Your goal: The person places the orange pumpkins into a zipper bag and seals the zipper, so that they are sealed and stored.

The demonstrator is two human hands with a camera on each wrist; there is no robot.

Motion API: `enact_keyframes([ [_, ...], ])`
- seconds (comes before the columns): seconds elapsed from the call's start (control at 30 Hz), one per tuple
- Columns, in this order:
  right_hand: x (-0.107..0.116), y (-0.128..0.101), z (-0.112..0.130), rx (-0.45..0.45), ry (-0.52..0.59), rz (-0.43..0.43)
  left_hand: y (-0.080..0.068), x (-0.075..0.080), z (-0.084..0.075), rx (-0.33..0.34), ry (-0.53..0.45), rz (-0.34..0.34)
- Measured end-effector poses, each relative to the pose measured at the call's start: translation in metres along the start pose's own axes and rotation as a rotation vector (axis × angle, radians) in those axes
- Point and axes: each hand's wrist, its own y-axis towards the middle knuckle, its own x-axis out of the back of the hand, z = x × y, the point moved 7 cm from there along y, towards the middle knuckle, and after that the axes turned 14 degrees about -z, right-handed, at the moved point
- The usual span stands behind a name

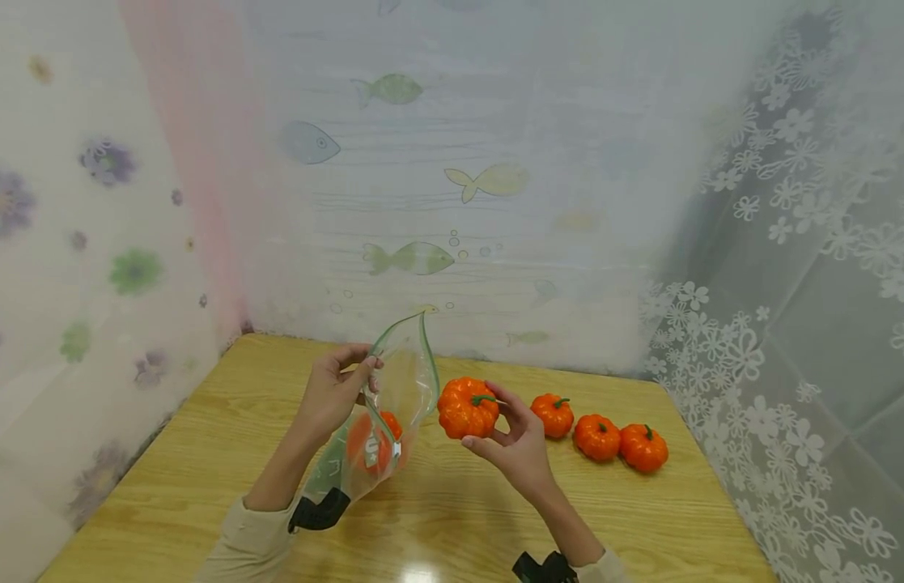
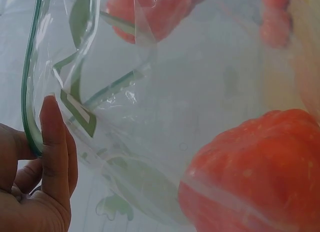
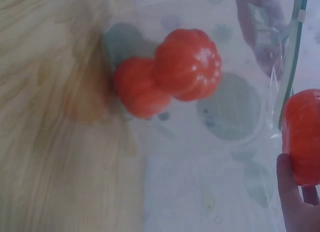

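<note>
Hands meet above a wooden table (image 1: 204,453), both forearms reaching in from the near edge in pale sleeves with a dark strap at each wrist. The left hand (image 1: 337,395) is raised with its wrist bent, thumb and fingers pinching the green-edged rim of a clear plastic zip bag (image 1: 393,405) and holding its mouth open toward the right; the left wrist view shows fingertips (image 2: 52,142) pressed along that green seal. The right hand (image 1: 515,441) is turned palm up, fingers curled round one orange toy pumpkin (image 1: 468,407), which it holds just beside the bag's mouth, lifted off the table. One pumpkin (image 1: 371,444) already lies inside the bag near its bottom, seen blurred through the plastic. Three more pumpkins sit in a row on the table to the right of the hands: the nearest one (image 1: 553,414), a middle one (image 1: 596,436) and an end one (image 1: 643,447), the last two touching. That makes five pumpkins counted in all, each with a small green stem. Patterned curtains with fish (image 1: 408,257) and flowers hang behind and beside the table.
</note>
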Motion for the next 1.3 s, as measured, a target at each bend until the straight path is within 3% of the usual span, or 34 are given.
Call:
enact_keyframes([
  [0.5,-0.039,0.014,0.019,0.061,0.038,0.069,-0.001,-0.001,0.001,-0.021,-0.015,0.03],
  [0.9,-0.056,0.018,0.019,0.078,-0.024,0.106,-0.003,-0.004,0.002,-0.033,-0.025,0.065],
  [1.1,-0.06,0.02,0.023,0.127,-0.085,0.086,-0.004,-0.005,0.002,-0.04,-0.022,0.068],
  [1.3,-0.062,0.021,0.027,0.174,-0.076,0.083,-0.004,-0.006,0.002,-0.045,-0.016,0.065],
])
